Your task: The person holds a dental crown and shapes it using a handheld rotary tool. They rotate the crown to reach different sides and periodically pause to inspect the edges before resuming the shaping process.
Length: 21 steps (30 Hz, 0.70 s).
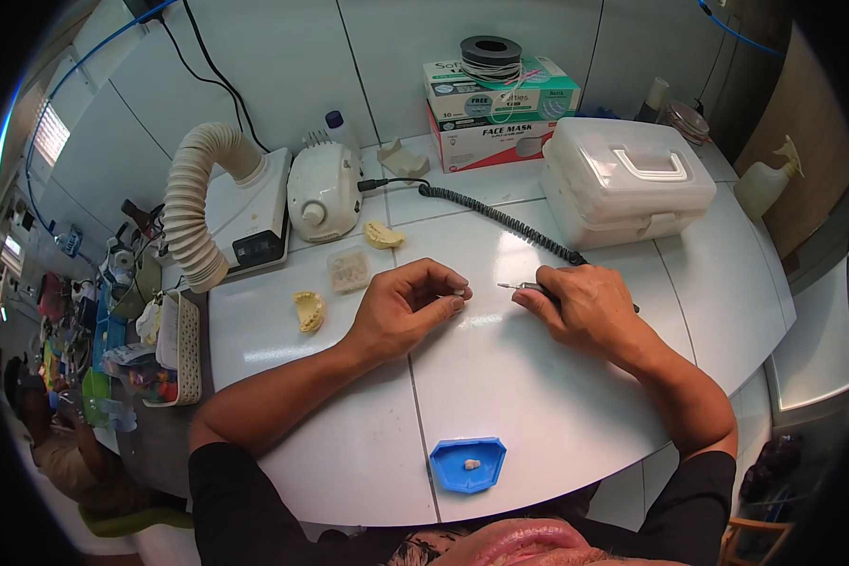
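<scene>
My left hand (410, 307) pinches a tiny pale piece (459, 291) between thumb and fingertips, above the white tiled table. My right hand (580, 307) grips a dark rotary handpiece (547, 291) whose thin metal tip points left, a short gap from the piece. A black coiled cord (500, 220) runs from the handpiece to a white control unit (323, 193). Left of my left hand lie two yellowish dental casts (308, 310) (383, 235) and a small clear box (349, 270). Close to my body, a blue tray (468, 484) holds a small pinkish-beige piece (472, 464).
A ribbed hose (193, 203) bends from a white machine (245, 212) at the back left. Face mask boxes (495, 141) carry a wire spool (491, 58). A white case (627, 184) and spray bottle (766, 189) stand right. Another person (71, 453) is at far left, near a basket (188, 354).
</scene>
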Motion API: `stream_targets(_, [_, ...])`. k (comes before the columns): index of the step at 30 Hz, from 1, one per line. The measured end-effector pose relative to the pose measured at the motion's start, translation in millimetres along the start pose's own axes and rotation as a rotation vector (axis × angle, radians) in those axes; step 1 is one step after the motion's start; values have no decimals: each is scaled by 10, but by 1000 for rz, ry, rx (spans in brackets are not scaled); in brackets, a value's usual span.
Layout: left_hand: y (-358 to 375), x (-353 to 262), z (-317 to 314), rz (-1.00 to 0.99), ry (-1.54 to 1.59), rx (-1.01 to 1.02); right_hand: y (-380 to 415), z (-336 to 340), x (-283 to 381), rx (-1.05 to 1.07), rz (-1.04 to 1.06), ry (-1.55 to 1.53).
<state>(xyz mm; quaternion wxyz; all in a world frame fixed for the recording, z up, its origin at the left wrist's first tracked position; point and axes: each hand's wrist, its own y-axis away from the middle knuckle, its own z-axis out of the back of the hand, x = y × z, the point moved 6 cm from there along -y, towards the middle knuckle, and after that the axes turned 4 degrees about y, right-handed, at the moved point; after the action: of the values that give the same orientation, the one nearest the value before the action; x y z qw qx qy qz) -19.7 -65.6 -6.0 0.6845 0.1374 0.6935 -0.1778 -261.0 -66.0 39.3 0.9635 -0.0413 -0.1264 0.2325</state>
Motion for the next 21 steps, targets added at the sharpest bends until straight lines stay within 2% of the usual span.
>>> stream_targets(10, [5,0,-12,3,-6,-16,-5,-23,20,-97,72,52])
stream_targets(21, [14,-51,-30,15,-64,18,-8,-9,45,-63,87,52])
